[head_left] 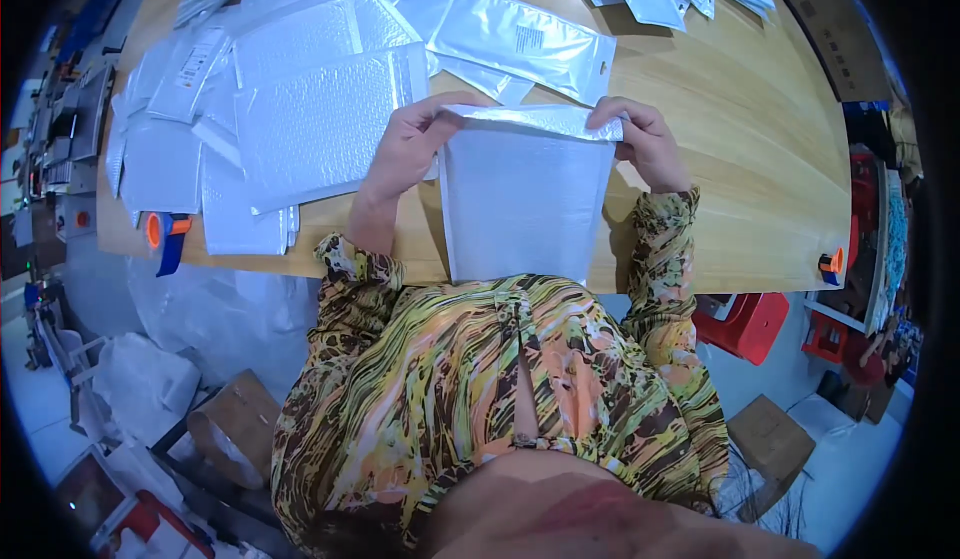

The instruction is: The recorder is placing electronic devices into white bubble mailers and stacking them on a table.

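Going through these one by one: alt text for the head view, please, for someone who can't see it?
A person's left hand and right hand grip the top edge of a pale padded mailer at a wooden table. More padded mailers lie piled to the left, shiny silver pouches beyond.

Left grip (408, 141) and right grip (650, 143) hold 1 white envelope (525, 204) by its top.

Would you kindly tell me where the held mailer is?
The mailer is near the head view's centre, right of the piled mailers, its top held by the left hand and right hand.
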Demonstrator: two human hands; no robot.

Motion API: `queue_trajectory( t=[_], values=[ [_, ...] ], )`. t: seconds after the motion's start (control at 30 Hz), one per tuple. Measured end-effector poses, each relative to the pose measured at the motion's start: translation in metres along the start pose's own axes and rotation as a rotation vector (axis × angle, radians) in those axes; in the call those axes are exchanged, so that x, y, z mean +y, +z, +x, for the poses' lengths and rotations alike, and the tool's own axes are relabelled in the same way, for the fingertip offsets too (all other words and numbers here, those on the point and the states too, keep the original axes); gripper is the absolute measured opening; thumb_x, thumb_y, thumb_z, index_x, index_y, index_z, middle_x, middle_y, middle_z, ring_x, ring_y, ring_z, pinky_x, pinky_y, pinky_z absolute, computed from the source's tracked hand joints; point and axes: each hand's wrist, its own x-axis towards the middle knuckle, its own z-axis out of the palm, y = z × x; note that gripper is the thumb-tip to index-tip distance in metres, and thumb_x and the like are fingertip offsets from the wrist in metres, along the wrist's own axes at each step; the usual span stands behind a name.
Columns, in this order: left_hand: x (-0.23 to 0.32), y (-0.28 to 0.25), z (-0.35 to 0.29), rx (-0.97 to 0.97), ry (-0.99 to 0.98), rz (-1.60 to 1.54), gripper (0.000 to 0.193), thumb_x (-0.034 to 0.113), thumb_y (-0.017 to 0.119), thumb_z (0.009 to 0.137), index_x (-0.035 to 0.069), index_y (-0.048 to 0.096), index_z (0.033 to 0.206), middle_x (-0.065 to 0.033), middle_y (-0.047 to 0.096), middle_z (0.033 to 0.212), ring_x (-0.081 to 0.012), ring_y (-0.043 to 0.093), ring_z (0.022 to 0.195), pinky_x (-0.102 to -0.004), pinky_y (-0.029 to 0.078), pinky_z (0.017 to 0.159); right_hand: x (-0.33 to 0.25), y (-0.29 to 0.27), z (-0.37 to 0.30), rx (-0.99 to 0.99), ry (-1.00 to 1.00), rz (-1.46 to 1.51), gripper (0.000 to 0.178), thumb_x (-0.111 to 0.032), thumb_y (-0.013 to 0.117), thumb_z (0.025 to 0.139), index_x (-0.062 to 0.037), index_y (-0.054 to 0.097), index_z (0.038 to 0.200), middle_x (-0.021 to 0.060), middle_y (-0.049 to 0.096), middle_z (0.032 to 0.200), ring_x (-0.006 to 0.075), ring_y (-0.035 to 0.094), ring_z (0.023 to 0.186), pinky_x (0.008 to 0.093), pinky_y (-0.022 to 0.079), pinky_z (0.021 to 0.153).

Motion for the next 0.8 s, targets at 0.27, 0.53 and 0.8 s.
queue_trajectory(
  t=[0.27,0.53,0.8],
  values=[
    [-0.016,-0.003,0.002,-0.091,-0.032,-0.337,0.016,-0.003,0.048,0.092,0.004,0.062,0.093,-0.0019,0.056,0.087,-0.0086,0.044,0.065,-0.0208,0.038,0.063,0.004,0.001,-0.004,0.008,0.004,0.134,0.016,-0.011,0.052,0.090,-0.0051,0.066,0.088,-0.0011,0.056,0.080,0.0036,0.034,0.058,0.0160,0.028,0.053],
    [0.003,0.026,0.001,0.133,-0.153,0.280,0.009,0.005,0.060,0.089,0.008,0.053,0.087,-0.0005,0.050,0.088,-0.0098,0.048,0.077,-0.0213,0.040,0.072,-0.010,0.019,0.010,0.346,-0.267,-0.317,0.024,-0.026,0.061,0.088,-0.0026,0.063,0.088,0.0008,0.053,0.076,0.0099,0.043,0.060,0.0201,0.034,0.054],
    [0.015,0.062,0.008,0.188,0.064,0.463,0.029,0.011,0.071,0.082,0.005,0.053,0.103,-0.0054,0.055,0.100,-0.0176,0.053,0.092,-0.0284,0.043,0.085,-0.030,0.028,0.012,0.179,-0.295,-1.186,0.030,-0.036,0.071,0.084,-0.0068,0.069,0.079,0.0027,0.058,0.066,0.0140,0.046,0.053,0.0254,0.039,0.052]
  ],
)
